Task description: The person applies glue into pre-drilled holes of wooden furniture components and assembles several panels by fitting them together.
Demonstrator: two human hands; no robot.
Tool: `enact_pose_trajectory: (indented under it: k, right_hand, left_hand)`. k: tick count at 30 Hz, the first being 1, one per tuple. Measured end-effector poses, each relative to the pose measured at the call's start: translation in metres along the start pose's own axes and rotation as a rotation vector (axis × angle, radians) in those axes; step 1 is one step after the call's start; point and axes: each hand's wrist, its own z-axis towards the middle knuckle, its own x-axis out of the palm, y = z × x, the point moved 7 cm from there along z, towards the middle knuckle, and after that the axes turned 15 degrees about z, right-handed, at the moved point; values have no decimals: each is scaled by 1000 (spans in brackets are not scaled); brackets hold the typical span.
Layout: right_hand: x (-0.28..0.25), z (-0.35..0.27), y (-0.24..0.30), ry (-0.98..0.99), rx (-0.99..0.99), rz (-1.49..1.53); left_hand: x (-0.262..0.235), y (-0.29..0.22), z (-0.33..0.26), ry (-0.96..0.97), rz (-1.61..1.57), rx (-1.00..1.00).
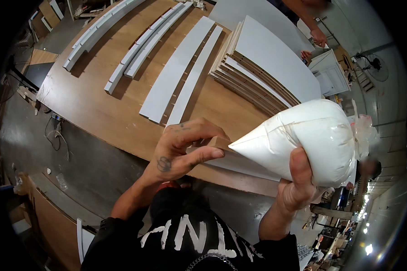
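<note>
My right hand (297, 183) is wrapped around a plump clear plastic bag (312, 133) full of white paste, squeezed into a cone and tied at its wide end. The cone's tip points left and meets the brown end of a white-faced board (246, 165). My left hand (178, 147) pinches that board near its end, thumb below and fingers over the top. Much of the board is hidden behind the bag and my right hand.
On the brown worktable (99, 113) lie several long white strips (178, 72), some curved. A stack of white panels (267, 58) stands at the far right side. Another person's hand (319, 37) is beyond it. A cable (58, 131) trails on the floor at left.
</note>
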Motion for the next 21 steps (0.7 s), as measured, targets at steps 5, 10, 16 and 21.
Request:
enact_pose_trajectory:
  k: [5,10,16,21]
  right_hand:
    - [7,-4,-1,-11,9,-174]
    - [9,-9,1,-34,1,-229]
    - [15,-9,8,-71,-27,-328]
    - [16,-11,7,-124,-1,-329]
  left_hand:
    - [-3,-3,-6,29,45,15]
    - [-3,-7,-7,18,57,9]
    - [-2,-9,-7,7,61,22]
    - [-3,-9,-8,29,74,46]
